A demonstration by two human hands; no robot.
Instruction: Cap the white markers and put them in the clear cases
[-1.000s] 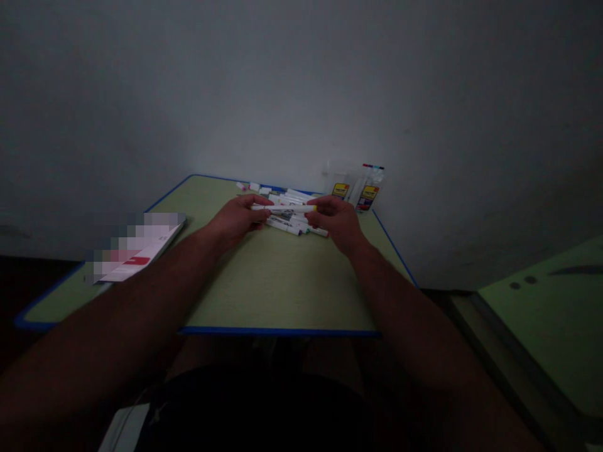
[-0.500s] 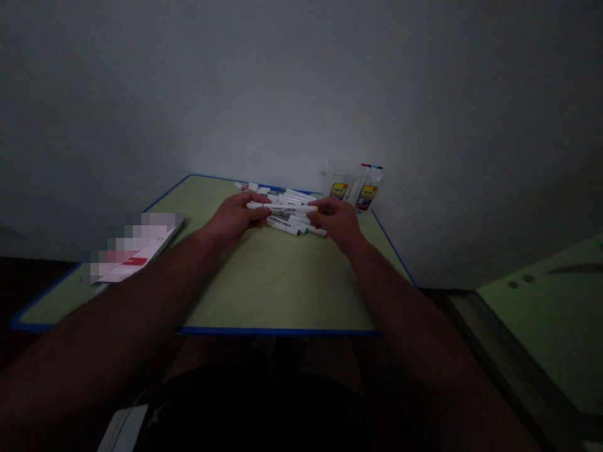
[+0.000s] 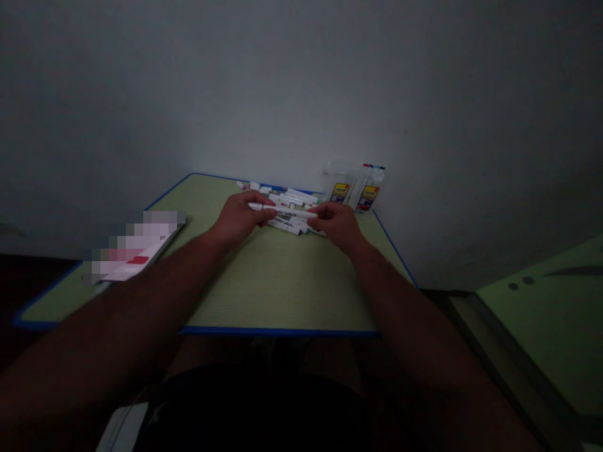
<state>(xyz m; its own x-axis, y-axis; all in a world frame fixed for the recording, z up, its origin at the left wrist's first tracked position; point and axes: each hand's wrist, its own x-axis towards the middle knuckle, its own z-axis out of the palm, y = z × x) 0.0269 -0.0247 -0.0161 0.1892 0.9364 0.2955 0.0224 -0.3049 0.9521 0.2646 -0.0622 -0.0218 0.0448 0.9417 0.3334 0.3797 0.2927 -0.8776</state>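
From my place I see a grey wall [image 3: 264, 81] filling the far part of the scene, and before it the table [image 3: 277, 282] with a pale green top and blue edging; the forearms cover part of its near edge. At right a green panel [image 3: 556, 326] is cut off by the picture border. At near left a white object [image 3: 123, 427] is also cut off, and I cannot make out what it is.

On the left of the table lies a flat pale packet [image 3: 146, 254]. It has a red block, but much of its face is blurred into squares, so no word can be read. At the far right stand clear plastic pouches [image 3: 342, 172] with yellow labels [image 3: 370, 190]; their lettering is too small for me to read.

The left hand [image 3: 239, 216] and the right hand [image 3: 338, 223] are over the far middle of the table. In each, the grip is narrow, thumb and fingers holding one white marker [image 3: 288, 212] between them, its ends partly hidden. It bears dark print, unreadable. Just beyond and below it lie loose markers [image 3: 304, 196], partly covered by the hands.
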